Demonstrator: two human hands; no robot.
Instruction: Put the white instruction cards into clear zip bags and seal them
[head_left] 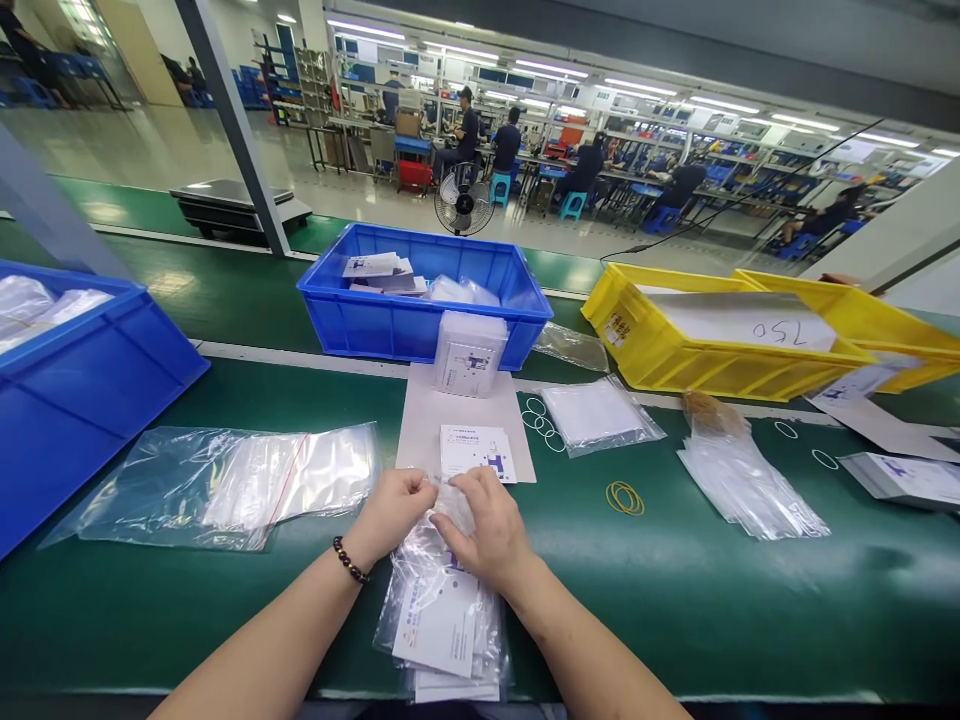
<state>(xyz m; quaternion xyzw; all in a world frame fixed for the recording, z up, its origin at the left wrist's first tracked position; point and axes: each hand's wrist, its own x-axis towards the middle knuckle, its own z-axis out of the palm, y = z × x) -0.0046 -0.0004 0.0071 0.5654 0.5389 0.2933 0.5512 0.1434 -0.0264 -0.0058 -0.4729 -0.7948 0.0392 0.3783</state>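
Both my hands meet over a clear plastic bag (442, 610) holding a white printed card, lying on the green table near its front edge. My left hand (394, 515), with a dark bead bracelet at the wrist, pinches the bag's top edge with closed fingers. My right hand (487, 530) is curled on the same top edge beside it. Just beyond my fingers a white printed card (480, 450) lies on a grey sheet (420, 420). A wrapped stack of cards (469, 355) leans against the blue bin behind it.
A blue bin (420, 320) with cards stands ahead, another blue bin (67, 390) at left, yellow bins (675, 350) at right. Clear bags (225, 485) lie left, more bags (750, 485) right. Rubber bands (624, 497) lie nearby. People work at benches in the background.
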